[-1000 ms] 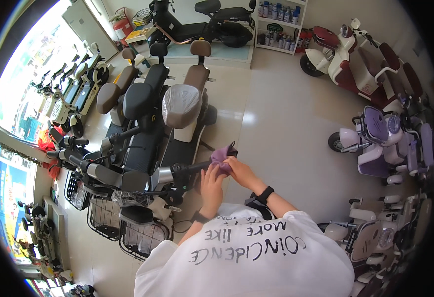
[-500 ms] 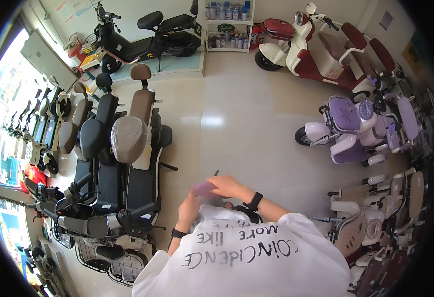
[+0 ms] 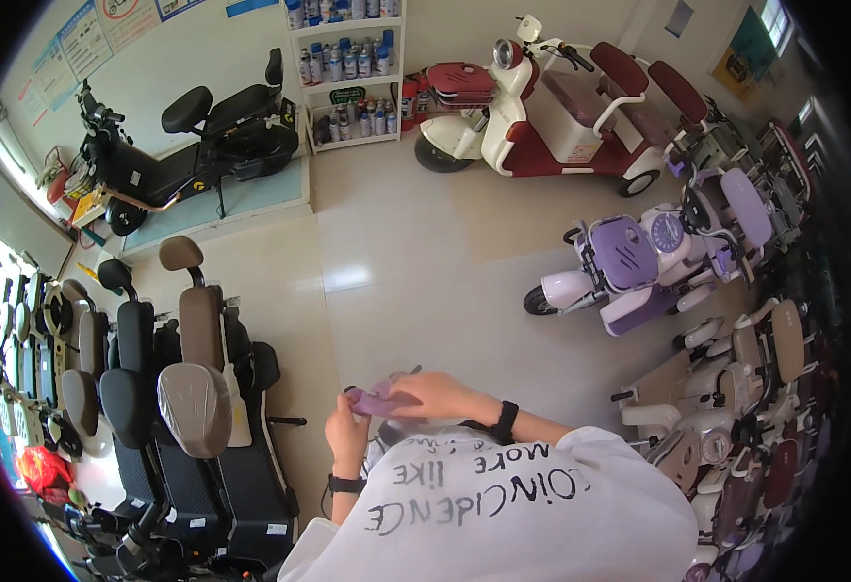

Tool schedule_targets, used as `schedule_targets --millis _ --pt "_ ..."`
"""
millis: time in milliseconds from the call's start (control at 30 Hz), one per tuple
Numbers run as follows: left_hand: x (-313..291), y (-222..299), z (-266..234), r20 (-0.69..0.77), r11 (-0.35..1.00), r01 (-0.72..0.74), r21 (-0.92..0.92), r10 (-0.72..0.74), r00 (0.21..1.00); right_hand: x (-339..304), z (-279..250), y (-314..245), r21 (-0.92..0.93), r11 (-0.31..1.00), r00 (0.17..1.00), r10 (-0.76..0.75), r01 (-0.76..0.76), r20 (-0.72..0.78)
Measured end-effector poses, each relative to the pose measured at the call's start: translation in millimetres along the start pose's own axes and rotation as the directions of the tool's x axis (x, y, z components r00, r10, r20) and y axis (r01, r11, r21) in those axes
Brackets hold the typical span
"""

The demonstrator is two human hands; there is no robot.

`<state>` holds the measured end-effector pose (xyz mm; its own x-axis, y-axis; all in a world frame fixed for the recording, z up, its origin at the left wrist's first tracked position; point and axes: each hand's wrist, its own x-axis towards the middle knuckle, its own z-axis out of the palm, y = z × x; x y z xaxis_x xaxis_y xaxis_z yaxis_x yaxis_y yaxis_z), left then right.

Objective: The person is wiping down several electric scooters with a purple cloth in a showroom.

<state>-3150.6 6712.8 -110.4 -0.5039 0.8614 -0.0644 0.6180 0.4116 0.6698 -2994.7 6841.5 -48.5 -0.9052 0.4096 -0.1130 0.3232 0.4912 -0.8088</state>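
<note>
In front of my chest, both hands are closed on a soft purple cloth [image 3: 375, 401]. My right hand [image 3: 437, 396] comes over it from the right and presses it between the fingers. My left hand [image 3: 347, 435] pinches its left end with thumb and fingertips raised. A small dark tip shows at that end; I cannot tell whether it belongs to something inside the cloth. Just beyond my right knuckles a short thin dark piece sticks up. Each wrist wears a black band, and my white shirt with dark lettering fills the lower middle.
Seat-backed scooters [image 3: 197, 407] stand in a row at my left. A black scooter [image 3: 202, 145] rests on a low platform [image 3: 261, 199]. A shelf of spray cans [image 3: 348, 82] is at the far wall. Red-and-white [image 3: 561, 126], purple [image 3: 629, 257] and beige three-wheelers [image 3: 683, 456] line the right.
The view has swung left and up, so the far shelf and wall posters show more. The purple cloth now lies stretched between my hands, and its dark left tip has come into sight.
</note>
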Motion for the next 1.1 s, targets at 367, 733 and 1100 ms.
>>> schedule_targets --millis 367,733,1100 --pt "133 42 11 0.043 0.990 -0.137 0.030 0.135 0.990 -4 -108 91 -0.150 0.915 0.921 0.351 -0.376 -0.169" --pt "210 88 80 0.251 0.985 -0.094 0.143 0.056 0.966 10 -205 193 -0.080 0.886 0.824 0.386 -0.456 -0.416" --pt "316 245 125 0.214 0.919 -0.388 -0.061 0.392 0.895 12 -335 238 0.532 0.843 0.663 0.354 0.078 -0.659"
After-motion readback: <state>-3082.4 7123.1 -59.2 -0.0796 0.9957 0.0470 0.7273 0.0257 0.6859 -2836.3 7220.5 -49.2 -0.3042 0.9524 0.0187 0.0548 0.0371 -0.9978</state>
